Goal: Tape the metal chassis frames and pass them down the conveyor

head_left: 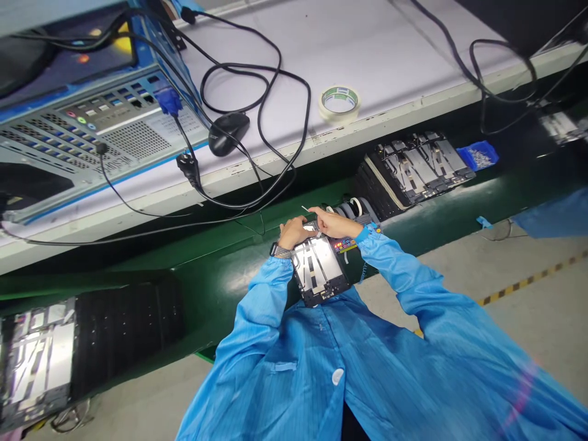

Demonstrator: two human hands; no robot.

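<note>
An opened tablet, its silver inner plates and dark cables showing, lies tilted on the green bench edge close to my body. My left hand, with a watch at the wrist, grips its far left corner with bent fingers. Over the far right corner, my right hand is closed, the fingers pinched near the left thumb. A thin pale bit shows by the right fingertips; what exactly is pinched is too small to tell. Just right of the tablet sits a small device with a red lit display.
Tape rolls stand beyond my right wrist. A stack of opened tablets and a blue tray of small parts lie further right. More units sit far left. The shelf bears a computer tower, mouse, cables and masking tape.
</note>
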